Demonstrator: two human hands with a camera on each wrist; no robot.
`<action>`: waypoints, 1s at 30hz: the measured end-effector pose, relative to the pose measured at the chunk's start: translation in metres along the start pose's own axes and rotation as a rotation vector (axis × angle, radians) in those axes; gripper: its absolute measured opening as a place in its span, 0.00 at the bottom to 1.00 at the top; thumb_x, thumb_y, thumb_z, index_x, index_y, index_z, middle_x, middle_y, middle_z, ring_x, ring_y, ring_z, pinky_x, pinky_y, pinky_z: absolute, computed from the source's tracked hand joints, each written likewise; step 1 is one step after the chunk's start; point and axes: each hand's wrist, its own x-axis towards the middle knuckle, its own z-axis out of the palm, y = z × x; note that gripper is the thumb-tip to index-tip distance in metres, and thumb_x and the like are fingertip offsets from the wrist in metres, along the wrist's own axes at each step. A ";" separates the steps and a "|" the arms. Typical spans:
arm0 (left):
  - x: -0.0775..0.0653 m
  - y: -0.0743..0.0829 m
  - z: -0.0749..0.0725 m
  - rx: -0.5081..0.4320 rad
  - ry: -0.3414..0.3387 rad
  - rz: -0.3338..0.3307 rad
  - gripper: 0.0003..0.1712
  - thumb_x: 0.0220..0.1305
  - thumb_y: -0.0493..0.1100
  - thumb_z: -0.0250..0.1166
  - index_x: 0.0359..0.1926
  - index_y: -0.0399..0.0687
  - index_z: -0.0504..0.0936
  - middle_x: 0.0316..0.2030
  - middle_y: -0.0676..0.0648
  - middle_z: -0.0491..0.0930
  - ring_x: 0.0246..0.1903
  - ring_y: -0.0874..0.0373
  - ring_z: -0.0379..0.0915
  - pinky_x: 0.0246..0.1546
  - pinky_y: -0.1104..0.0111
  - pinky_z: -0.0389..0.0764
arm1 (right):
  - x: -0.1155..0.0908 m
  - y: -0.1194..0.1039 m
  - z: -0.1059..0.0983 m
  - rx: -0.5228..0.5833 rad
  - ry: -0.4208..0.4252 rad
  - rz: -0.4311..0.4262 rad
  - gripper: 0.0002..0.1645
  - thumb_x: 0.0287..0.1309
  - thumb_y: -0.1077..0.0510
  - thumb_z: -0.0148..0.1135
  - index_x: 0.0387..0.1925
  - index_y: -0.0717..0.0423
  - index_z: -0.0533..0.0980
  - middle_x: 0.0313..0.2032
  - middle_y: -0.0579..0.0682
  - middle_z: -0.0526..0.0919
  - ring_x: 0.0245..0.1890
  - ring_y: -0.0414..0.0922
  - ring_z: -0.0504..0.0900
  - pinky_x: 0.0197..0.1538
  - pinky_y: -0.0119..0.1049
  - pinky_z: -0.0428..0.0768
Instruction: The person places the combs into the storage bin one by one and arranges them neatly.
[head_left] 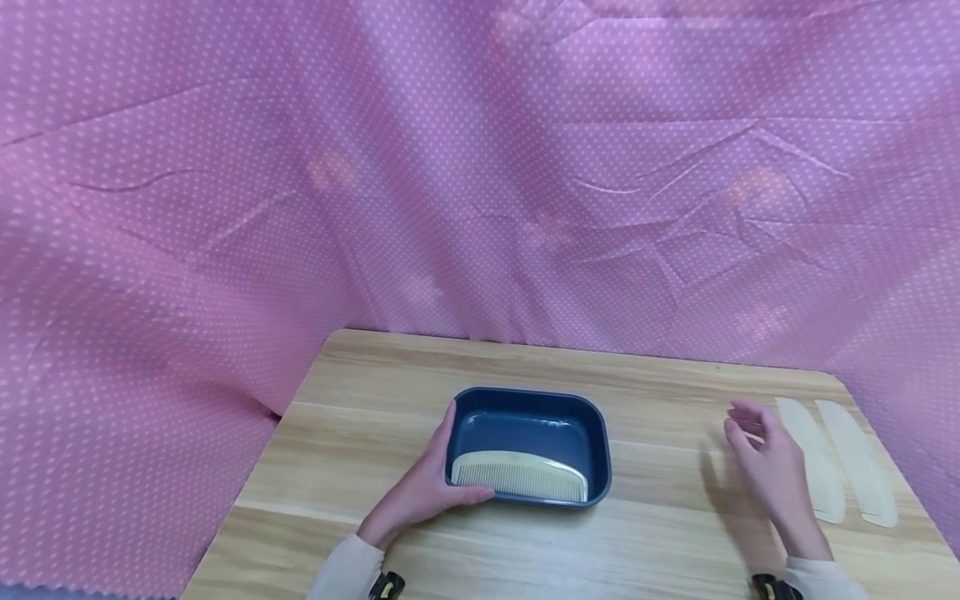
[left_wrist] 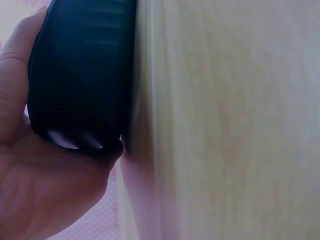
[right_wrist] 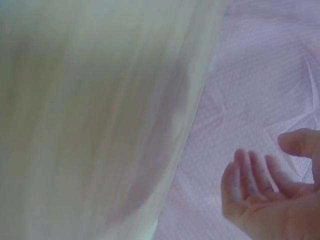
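Note:
A dark blue rectangular tray [head_left: 528, 398] stands on the wooden table, with a pale cream comb [head_left: 517, 471] inside along its near wall, teeth toward me. My left hand [head_left: 423, 492] grips the tray's near left corner, thumb along the front and fingers up the left side. In the left wrist view, that hand [left_wrist: 45, 185] wraps the end of the dark tray [left_wrist: 82, 65]. My right hand [head_left: 776, 475], loosely curled and holding nothing, hovers beside two more pale combs [head_left: 813, 458] at the right. The right wrist view shows this hand [right_wrist: 272, 200] with its fingers bent and apart from the thumb.
The light wooden table [head_left: 360, 417] has rounded far corners. A pink cloth with white dots [head_left: 480, 183] hangs behind the table and along both sides. The two combs on the right lie side by side near the table's right edge.

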 end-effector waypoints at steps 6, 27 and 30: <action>-0.001 -0.002 -0.001 -0.001 0.007 -0.001 0.85 0.53 0.61 0.87 0.89 0.64 0.29 0.88 0.52 0.35 0.85 0.48 0.33 0.79 0.38 0.43 | 0.002 0.013 -0.014 -0.114 -0.042 0.116 0.29 0.80 0.59 0.57 0.72 0.73 0.69 0.64 0.75 0.77 0.58 0.58 0.83 0.44 0.17 0.74; 0.001 -0.002 0.001 0.000 0.004 0.006 0.85 0.53 0.60 0.88 0.90 0.63 0.29 0.88 0.52 0.35 0.85 0.48 0.33 0.80 0.38 0.44 | 0.008 0.042 -0.065 -0.355 -0.290 0.382 0.40 0.75 0.57 0.55 0.73 0.82 0.54 0.69 0.93 0.40 0.65 0.91 0.48 0.58 0.87 0.61; 0.001 -0.001 0.000 0.004 0.006 0.000 0.85 0.53 0.60 0.88 0.90 0.63 0.29 0.88 0.52 0.35 0.85 0.48 0.33 0.80 0.38 0.44 | 0.006 0.045 -0.067 -0.371 -0.305 0.400 0.40 0.72 0.59 0.55 0.72 0.83 0.53 0.68 0.94 0.40 0.64 0.90 0.49 0.59 0.85 0.63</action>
